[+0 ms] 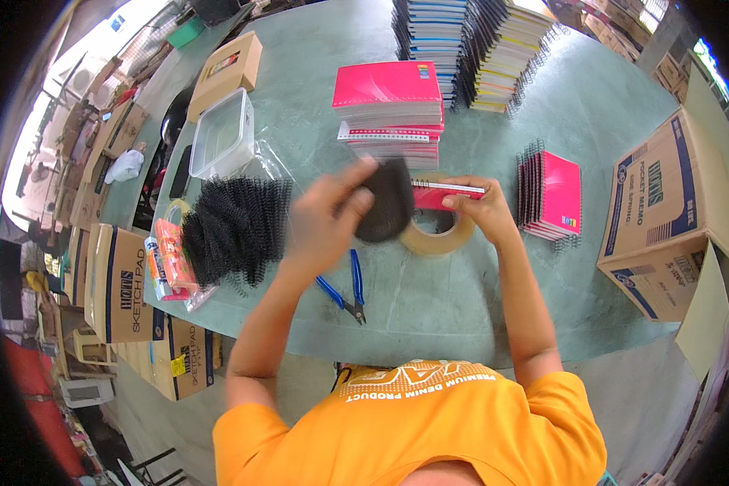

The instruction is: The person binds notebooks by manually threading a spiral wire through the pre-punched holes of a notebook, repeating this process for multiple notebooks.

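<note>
My left hand (328,215), smeared by motion, grips a black rounded object (386,202) whose kind I cannot make out. My right hand (483,209) pinches a thin pink notebook (433,197), held edge-on with its black spiral wire uppermost. The black object is at the notebook's left end; whether they touch is hidden. Under both lies a roll of clear brownish tape (439,241) on the green table (429,316). Blue-handled nippers (350,296) rest nearer me. Left of my left hand lies a heap of black spiral coils (235,231).
Pink notebook covers and pages (389,85) are stacked ahead. Bound pink notebooks (557,194) stand to the right, near an open cardboard box (664,202). Tall stacks of spiral notebooks (437,40) stand at the back. A clear plastic tub (223,134) sits at the left.
</note>
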A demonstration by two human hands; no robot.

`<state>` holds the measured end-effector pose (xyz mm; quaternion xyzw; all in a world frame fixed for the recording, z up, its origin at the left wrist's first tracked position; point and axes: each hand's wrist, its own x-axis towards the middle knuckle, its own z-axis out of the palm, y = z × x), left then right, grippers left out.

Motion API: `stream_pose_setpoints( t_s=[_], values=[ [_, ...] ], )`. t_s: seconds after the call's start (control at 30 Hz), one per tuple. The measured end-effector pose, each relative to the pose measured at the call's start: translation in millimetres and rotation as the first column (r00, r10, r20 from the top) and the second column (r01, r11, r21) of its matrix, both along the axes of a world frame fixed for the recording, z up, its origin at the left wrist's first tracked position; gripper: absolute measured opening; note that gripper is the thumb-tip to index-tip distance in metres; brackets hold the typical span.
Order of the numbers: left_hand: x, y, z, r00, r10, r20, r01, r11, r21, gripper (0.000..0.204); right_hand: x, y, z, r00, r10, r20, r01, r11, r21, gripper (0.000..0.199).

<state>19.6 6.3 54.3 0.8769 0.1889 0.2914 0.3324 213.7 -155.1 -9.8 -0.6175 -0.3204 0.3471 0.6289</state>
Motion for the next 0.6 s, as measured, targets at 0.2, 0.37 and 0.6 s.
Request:
stream_pose_setpoints(
  t_s=[0.2,0.37,0.6],
  values=[
    [7,-11,3,0.868,-0.176,-0.464,0.223,0.974,0.049,0.034,-3,1,1,0.999,0.030,0.044,-0.031,0.999,0.029,0.028],
    [21,-15,4,0.998,-0.042,0.047,0.040,0.998,0.052,0.036,-5,-1,0,0.999,0.051,0.003,-0.051,0.998,0.035,0.027],
    [32,-22,14,0.993,-0.111,-0.048,0.111,0.994,0.015,0.036,-5,-1,-4,0.998,0.042,0.054,-0.042,0.999,0.011,0.023]
  ],
)
